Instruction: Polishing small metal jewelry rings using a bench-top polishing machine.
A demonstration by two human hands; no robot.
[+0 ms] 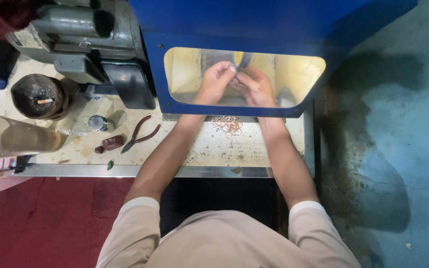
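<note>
A big blue hood (254, 20) stands at the far side of the worn pale workbench (214, 149), with a clear window (294, 74) cut into its front and a yellow-lit space behind it. To its left sits a grey machine (80, 34), and nearer left a clear plastic jar (16, 136) lies on its side. A dark round bowl (38, 95) beside the machine has a cigarette resting across it.

Both of the person's arms reach under the hood. The left hand (214, 82) and the right hand (256, 89) meet behind the window, fingers curled in narrow and pinched together around something small; through the glare I cannot tell what it is. The fingertips of the two hands touch or nearly touch.

Just near of the hands, outside the hood and between the forearms, a small heap of thin copper-coloured rings (227, 125) lies on the bench. Further left lie red-handled pliers (140, 135), a dark red block (111, 143) and a small metal cap (97, 122).
</note>
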